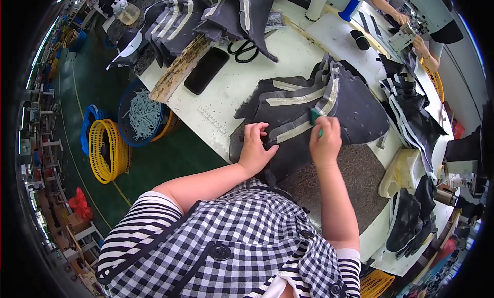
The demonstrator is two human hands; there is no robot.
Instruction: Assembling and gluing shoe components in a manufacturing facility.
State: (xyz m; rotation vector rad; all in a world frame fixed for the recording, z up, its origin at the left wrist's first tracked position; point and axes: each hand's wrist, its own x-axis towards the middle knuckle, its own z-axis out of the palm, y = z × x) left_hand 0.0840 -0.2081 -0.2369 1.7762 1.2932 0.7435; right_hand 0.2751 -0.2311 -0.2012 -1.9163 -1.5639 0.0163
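Dark grey leather-like pieces (360, 110) lie layered on the white table, with pale strips (298, 98) along their folded edges. My right hand (325, 138) is closed round a small green tool (315, 116), whose working end is hard to make out. It touches the piece beside the end of a pale strip. At the near left edge of the stack, my left hand (254, 147) has curled fingers and a thumb pressed on the nearest dark piece (288, 161), steadying it. A rough brown-grey board (334, 187) lies under the near side of the work.
Black scissors (243, 52), a phone (206, 70) and more stripped pieces (190, 17) are at the far left. A blue basket (123, 118) and yellow basket (103, 154) stand below the table's left edge. Another person's hands (409, 28) work at a machine, far right.
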